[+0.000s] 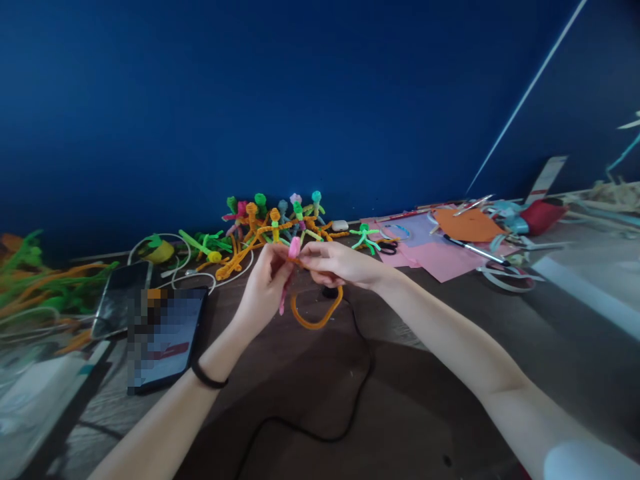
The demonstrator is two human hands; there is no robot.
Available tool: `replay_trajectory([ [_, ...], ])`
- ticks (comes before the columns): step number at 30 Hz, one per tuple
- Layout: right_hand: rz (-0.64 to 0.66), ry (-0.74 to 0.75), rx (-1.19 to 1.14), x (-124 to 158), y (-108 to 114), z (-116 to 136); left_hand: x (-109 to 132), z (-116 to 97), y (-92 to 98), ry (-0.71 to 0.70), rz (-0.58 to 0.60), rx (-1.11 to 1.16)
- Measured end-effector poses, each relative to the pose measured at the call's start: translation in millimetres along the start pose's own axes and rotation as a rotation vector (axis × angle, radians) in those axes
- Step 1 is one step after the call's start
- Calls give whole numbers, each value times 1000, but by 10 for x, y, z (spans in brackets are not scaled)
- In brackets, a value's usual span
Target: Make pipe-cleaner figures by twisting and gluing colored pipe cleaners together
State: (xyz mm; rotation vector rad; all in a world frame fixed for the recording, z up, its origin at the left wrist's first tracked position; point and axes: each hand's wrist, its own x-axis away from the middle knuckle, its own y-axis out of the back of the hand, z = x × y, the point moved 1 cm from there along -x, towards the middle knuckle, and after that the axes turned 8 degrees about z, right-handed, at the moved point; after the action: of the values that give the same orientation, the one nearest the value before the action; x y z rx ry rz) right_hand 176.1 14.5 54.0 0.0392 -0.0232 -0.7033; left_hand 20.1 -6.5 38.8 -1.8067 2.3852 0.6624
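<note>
My left hand (pixel 264 283) and my right hand (pixel 336 263) meet above the dark table, both pinched on pipe cleaners. A pink pipe cleaner (pixel 293 249) sticks up between the fingertips and trails down by my left hand. An orange pipe cleaner (pixel 316 317) hangs in a loop below my right hand. My left wrist wears a black band (pixel 209 378). Behind the hands stands a row of several finished pipe-cleaner figures (pixel 275 223) in orange, green, pink and teal against the blue wall.
A phone (pixel 166 337) and a second dark device (pixel 121 297) lie at the left, beside loose green and orange pipe cleaners (pixel 35 283). A black cable (pixel 350 400) snakes across the table. Pink and orange paper sheets (pixel 450 247), scissors (pixel 505 272) and scraps lie at the right.
</note>
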Motion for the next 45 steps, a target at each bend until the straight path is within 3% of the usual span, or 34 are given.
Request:
replay_trajectory([
  [8,-98,94,213,-71,30,-100,-39,56,24,185,-18,131],
  [11,-122,85,277,-63,30,-93,-36,85,28,149,-37,162],
  [17,-342,202,374,-35,12,-32,-40,103,36,141,-5,121],
  [26,-295,347,367,-23,-8,-23,-21,62,24,77,32,92],
  [38,-406,442,478,-44,-51,-12,-4,22,7,-20,-29,-15],
  [45,-468,507,579,-7,-82,31,6,13,8,-18,-9,63],
])
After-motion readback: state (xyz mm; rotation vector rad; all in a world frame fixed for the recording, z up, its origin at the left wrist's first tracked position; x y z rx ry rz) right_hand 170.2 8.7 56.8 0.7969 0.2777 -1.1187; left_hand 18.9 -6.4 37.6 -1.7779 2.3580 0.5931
